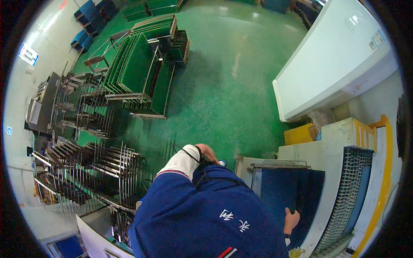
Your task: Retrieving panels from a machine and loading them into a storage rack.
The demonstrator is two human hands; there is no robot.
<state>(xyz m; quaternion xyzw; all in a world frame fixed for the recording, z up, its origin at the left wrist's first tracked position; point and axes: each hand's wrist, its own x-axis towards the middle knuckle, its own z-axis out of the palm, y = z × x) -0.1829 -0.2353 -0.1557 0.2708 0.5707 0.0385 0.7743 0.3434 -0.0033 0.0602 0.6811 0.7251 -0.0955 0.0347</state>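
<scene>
green floor point(232, 99) fills my remote head view's far side; near right, the right hand point(291, 220), thumb parted from fingers, meets a blue panel point(279, 185), perhaps steadying it; its grip and the half-hidden left hand point(208, 152), curled how far or holding what, i can't tell.

Soft indoor light, pale glare on the green floor point(223, 99), bent edges, black fisheye corners.

Factory workshop: green panels point(134, 69), metal racks point(124, 165), conveyor rollers point(349, 185).
</scene>
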